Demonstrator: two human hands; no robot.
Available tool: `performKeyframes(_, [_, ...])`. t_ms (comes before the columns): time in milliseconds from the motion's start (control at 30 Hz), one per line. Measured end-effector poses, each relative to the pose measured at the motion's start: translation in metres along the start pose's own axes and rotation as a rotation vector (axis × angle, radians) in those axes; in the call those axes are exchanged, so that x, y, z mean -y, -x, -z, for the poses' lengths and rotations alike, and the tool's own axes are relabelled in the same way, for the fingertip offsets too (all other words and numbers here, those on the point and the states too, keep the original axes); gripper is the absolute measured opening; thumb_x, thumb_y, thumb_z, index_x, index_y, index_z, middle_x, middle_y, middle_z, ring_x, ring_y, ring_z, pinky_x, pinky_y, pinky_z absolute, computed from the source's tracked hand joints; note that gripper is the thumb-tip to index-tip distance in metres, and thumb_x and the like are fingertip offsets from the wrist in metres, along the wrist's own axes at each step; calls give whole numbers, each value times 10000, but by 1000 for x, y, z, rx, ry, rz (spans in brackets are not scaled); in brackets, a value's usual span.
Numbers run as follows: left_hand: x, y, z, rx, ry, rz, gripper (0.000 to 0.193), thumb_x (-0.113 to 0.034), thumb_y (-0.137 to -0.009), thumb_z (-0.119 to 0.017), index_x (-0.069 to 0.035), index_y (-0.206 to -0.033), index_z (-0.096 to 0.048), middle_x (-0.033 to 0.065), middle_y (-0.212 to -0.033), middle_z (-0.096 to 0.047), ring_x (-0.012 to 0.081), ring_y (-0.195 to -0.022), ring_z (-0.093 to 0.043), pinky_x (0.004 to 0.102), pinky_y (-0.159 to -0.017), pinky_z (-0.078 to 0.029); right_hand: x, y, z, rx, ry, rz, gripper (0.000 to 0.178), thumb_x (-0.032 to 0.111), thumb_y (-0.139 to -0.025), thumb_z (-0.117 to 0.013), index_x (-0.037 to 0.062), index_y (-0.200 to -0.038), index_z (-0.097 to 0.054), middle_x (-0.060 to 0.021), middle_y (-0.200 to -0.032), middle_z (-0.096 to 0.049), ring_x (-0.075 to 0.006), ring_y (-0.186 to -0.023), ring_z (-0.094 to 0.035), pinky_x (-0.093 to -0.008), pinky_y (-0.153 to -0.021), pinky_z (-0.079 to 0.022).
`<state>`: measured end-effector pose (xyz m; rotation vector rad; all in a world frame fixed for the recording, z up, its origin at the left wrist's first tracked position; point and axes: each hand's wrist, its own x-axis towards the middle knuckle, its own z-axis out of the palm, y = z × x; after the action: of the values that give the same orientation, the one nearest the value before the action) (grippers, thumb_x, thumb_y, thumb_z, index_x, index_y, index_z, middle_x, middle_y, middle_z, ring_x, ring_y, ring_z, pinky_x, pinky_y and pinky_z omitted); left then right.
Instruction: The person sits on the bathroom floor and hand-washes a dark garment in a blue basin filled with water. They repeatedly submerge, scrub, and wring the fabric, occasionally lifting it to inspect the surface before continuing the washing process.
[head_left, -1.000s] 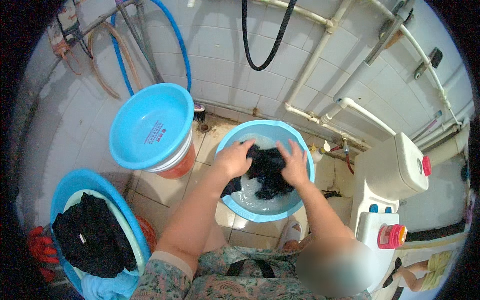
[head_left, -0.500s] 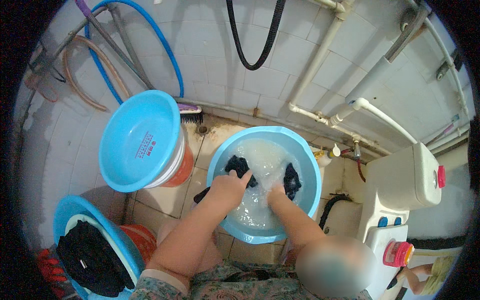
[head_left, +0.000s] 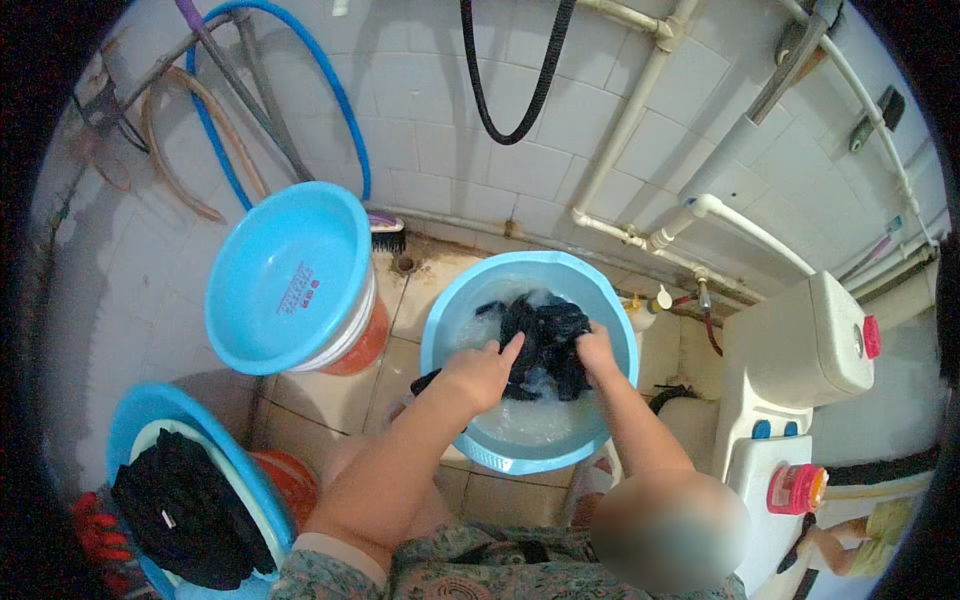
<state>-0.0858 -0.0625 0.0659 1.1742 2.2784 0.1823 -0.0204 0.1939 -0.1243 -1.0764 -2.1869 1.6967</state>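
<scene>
our right grip (head_left: 596,354) pinches the right edge of a soaked black cloth (head_left: 545,328), while our left grip (head_left: 478,378) lies at its left side, forefinger extended; whether its other fingers close on the fabric, we cannot tell. the cloth sits bunched within a light blue basin (head_left: 520,465), its wet folds deep black with a slight sheen, rising partly out of cloudy, bubbly water (head_left: 510,432). to our left, we see another blue basin (head_left: 275,285) atop a red bucket (head_left: 362,345), and nearer us, dark laundry (head_left: 195,515) heaped in a blue tub (head_left: 135,408).
</scene>
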Motion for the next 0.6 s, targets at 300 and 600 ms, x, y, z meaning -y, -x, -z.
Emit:
performKeyframes(300, [5,18,-3,-10,-153,-133,477,-77,-811,-489,-130,-1281,-436,156,-1073,-568,325,-903,-617,449,-741,-496,117,149,49,372,895,705,543,311,-651,-704,64,-1123,-596,-151,-1101,-587,-312,-1116,-486,-475,-1009,-295])
performKeyframes(600, [-10,-1,-27,65,-467,-99,240,-147,-818,-511,-47,-1013,-609,108,-977,-600,281,-892,-596,398,-748,-446,105,125,-24,307,1171,467,1105,713,-610,-618,196,-1447,-115,-263,-1461,-54,-442,-1348,-87,-711,-964,-91])
